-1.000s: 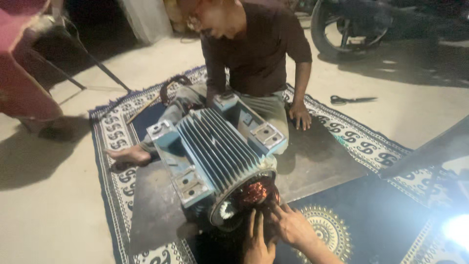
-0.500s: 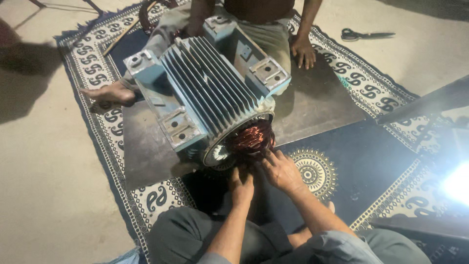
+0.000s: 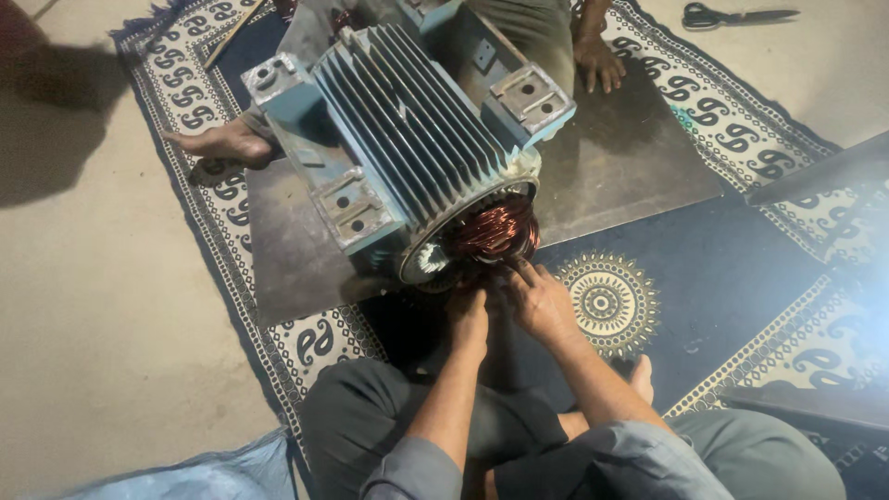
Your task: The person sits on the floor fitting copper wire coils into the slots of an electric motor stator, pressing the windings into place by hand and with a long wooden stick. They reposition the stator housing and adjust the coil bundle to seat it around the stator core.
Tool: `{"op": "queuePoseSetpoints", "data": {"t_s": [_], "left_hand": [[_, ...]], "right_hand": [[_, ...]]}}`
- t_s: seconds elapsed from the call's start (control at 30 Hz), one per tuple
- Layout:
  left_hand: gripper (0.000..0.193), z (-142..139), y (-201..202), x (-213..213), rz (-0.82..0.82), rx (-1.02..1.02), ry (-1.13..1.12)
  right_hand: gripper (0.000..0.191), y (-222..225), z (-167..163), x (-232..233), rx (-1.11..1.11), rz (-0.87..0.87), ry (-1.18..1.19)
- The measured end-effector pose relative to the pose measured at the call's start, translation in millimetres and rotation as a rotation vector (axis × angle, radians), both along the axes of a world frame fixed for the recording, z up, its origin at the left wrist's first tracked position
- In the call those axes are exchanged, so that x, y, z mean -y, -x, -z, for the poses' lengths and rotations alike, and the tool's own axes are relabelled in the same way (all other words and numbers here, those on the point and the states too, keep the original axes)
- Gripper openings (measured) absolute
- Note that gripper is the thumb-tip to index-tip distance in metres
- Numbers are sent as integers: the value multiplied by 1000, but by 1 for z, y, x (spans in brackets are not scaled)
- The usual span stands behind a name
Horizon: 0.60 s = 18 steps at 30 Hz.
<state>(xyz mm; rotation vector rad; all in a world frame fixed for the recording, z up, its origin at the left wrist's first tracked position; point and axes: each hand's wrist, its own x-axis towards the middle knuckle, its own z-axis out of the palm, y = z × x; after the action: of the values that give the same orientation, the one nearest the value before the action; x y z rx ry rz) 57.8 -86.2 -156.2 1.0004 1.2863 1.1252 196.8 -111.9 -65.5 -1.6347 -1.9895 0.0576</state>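
A large blue finned motor housing [image 3: 407, 139] lies on its side on a metal sheet [image 3: 630, 157]. Copper wire windings [image 3: 491, 231] bulge from its open end toward me. My left hand [image 3: 469, 310] rests just below that opening, fingers pointing at the windings. To its right, my right hand [image 3: 537, 296] touches the lower edge of the copper coils with its fingertips. Whether either hand grips a wire is hidden.
Another person sits beyond the motor, one hand [image 3: 597, 60] flat on the sheet and a bare foot [image 3: 218, 143] at the left. Scissors [image 3: 732, 14] lie on the concrete floor, top right. A patterned blue rug [image 3: 602, 301] lies under everything. My knees frame the bottom.
The camera has tilted further down and closer, so the other person's upper body has left the view. My hands have stayed at the motor's open end, at the copper windings.
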Motion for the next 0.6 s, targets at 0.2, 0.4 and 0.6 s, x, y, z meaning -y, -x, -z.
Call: {"op": "queuePoseSetpoints", "data": {"t_s": [0.2,0.4,0.6], "left_hand": [[58,-18,0,-20,-172,192,166],[57,-25,-9,-53,-173,-207,257],[49,-20,-3,-54,-287,-432,-53]], "right_hand": [[61,17,13,3,-79,72,19],[52,32,22,8,-228,135,30],[40,51,21,23,-419,321,-257]]}}
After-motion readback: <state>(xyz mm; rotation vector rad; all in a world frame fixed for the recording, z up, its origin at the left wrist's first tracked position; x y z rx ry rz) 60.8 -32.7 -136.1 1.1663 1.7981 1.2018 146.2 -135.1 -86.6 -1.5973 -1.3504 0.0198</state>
